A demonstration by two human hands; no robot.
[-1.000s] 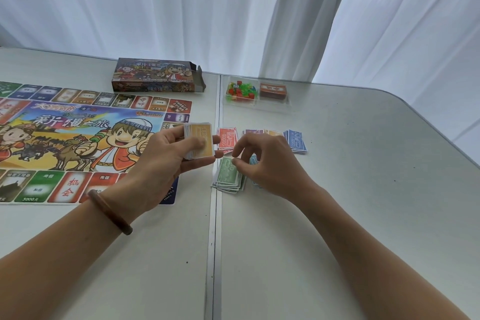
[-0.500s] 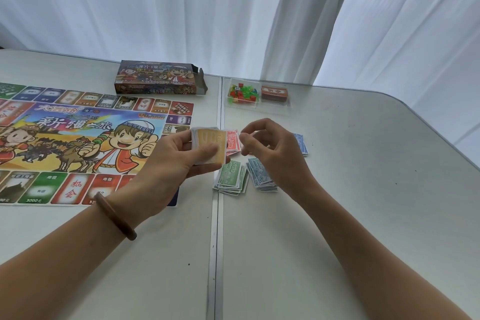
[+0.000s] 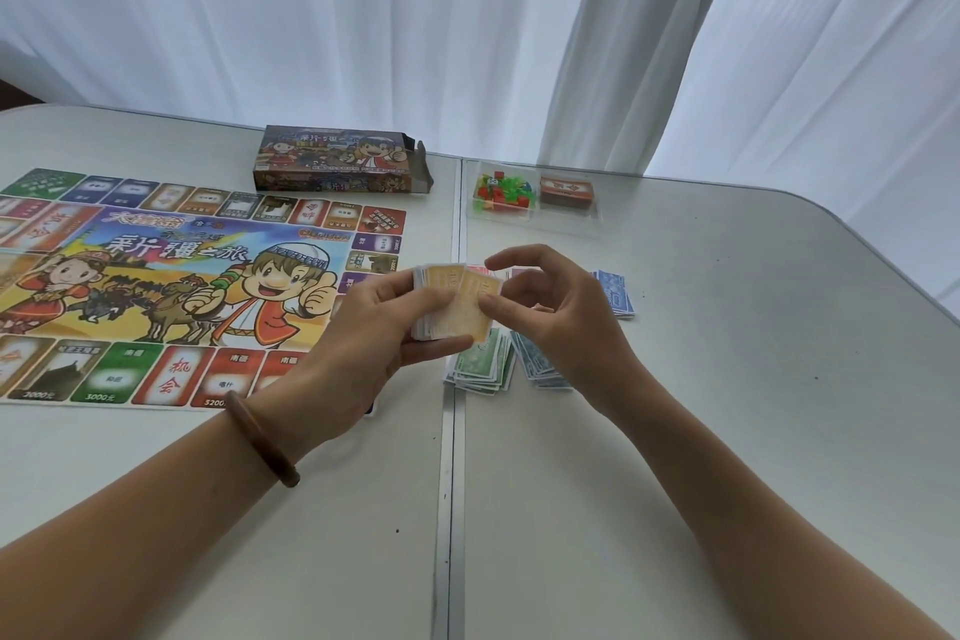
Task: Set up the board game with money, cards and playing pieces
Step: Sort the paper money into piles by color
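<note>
My left hand grips a stack of yellow play money above the table's middle seam. My right hand pinches the top yellow note of that stack at its right edge. Below the hands lie a green money pile and a blue money pile. Another blue pile lies to the right, and red notes peek out behind the stack. The colourful game board is spread flat at the left.
The open game box lies behind the board. A clear tray holds small red and green playing pieces and a brown card deck. White curtains hang behind the grey table, whose right edge curves.
My right hand rose from the piles on the table to the yellow stack and now pinches its top note. My left hand kept holding the stack.
</note>
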